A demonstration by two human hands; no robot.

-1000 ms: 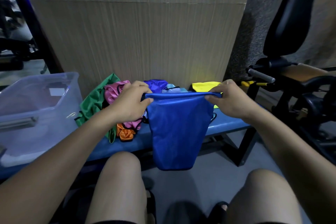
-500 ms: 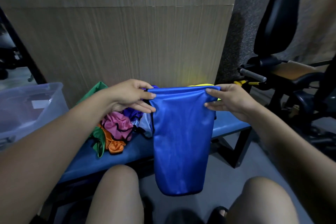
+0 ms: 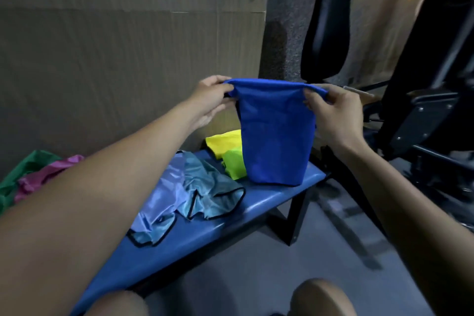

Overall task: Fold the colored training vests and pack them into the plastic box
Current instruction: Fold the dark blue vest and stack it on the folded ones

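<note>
A royal-blue vest (image 3: 274,133) of smooth, faintly glossy synthetic cloth hangs folded into a tall, narrow panel, its top edge a soft rolled fold stretched level between two hands. The left hand (image 3: 209,101) pinches the left end of that fold, fingers curled over the cloth; the right hand (image 3: 331,113) grips the right end, thumb in front and fingers wrapped behind. The hands are held apart, the width of the panel between them. The lower hem is rounded at the corners and reaches the far end of the bench (image 3: 269,202) — whether it rests on the pad or hangs just clear of it is hard to tell.

The bench has a smooth blue padded top on a dark angular metal frame. On it lie more vests, all of the same slippery, light-catching fabric: a yellow one (image 3: 224,142) and a lime-green one (image 3: 234,167) partly hidden behind the blue panel, then a crumpled pale-blue one (image 3: 205,187) edged in thin black binding (its folds sharp and shiny), overlapping a lilac one (image 3: 164,195). At the left edge, behind the left forearm, a pink vest (image 3: 48,174) and a dark green one (image 3: 28,167) lie bunched together.

Behind the bench stands a matte panel with fine vertical grain (image 3: 128,59). To the right rises black padded gym equipment (image 3: 331,20) on a dark steel frame.
</note>
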